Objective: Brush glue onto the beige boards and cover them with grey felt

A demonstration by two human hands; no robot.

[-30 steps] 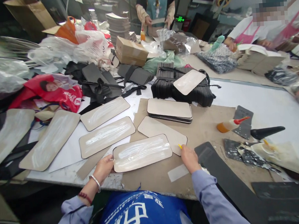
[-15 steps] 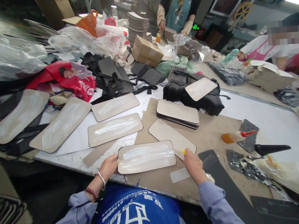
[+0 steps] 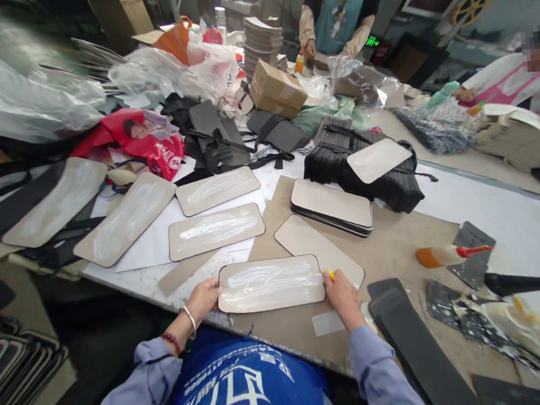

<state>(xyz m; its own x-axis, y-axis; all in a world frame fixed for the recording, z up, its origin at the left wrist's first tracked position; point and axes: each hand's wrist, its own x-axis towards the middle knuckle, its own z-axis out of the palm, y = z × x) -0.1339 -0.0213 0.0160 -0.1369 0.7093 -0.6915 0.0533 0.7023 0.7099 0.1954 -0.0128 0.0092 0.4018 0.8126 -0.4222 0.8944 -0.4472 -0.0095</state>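
Busy shop: worktop (image 3: 146, 280) has clear plastic bags (image 3: 159, 68) heaped behind & L of the panel stack (image 3: 330, 201). Far co-worker (image 3: 337, 12) is cut off at the top, the co-worker at R (image 3: 497, 85) by the frame's R edge. Coated panel (image 3: 271, 284) is on your side of the stack, slightly L, betw. your 2 hands. Your L hand (image 3: 205, 298) grips its L end, fingertips hidden. Your R hand (image 3: 344, 296) is closed on a yellow-tipped item (image 3: 331, 275), mostly hidden in the grip; it's right at the panel's R edge, can't tell if it's pinching that too. Bare panel (image 3: 319, 245), partly covered, is just your side of the stack; black bundle (image 3: 371, 194) just behind it; red-tipped bottle (image 3: 440, 256) well R.
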